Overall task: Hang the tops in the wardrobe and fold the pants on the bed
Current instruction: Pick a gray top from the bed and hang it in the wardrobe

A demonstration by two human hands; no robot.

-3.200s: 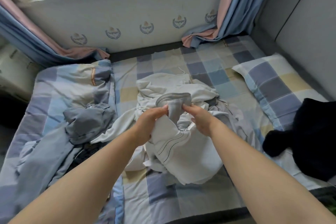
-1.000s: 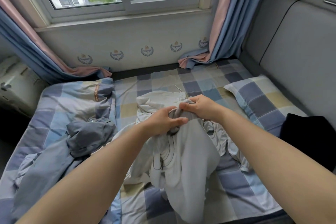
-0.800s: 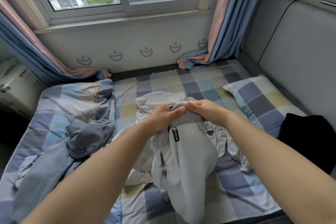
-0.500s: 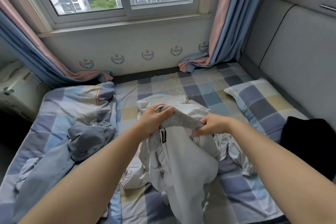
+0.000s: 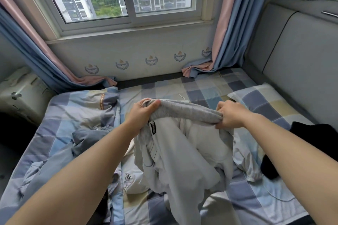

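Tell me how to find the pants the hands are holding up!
Look at the checked bed under the window. In its middle, the left hand and right hand stretch a ribbed grey waistband. The light grey pants hang from it, with a small black label, unlike the darker grey-blue clothes lying left.

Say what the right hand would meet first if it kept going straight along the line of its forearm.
The right hand, gripping the grey waistband of the pants, points up-left in the image. Continuing that way, it would probably pass over checked bed sheet and meet the wall under the window; depth is uncertain.
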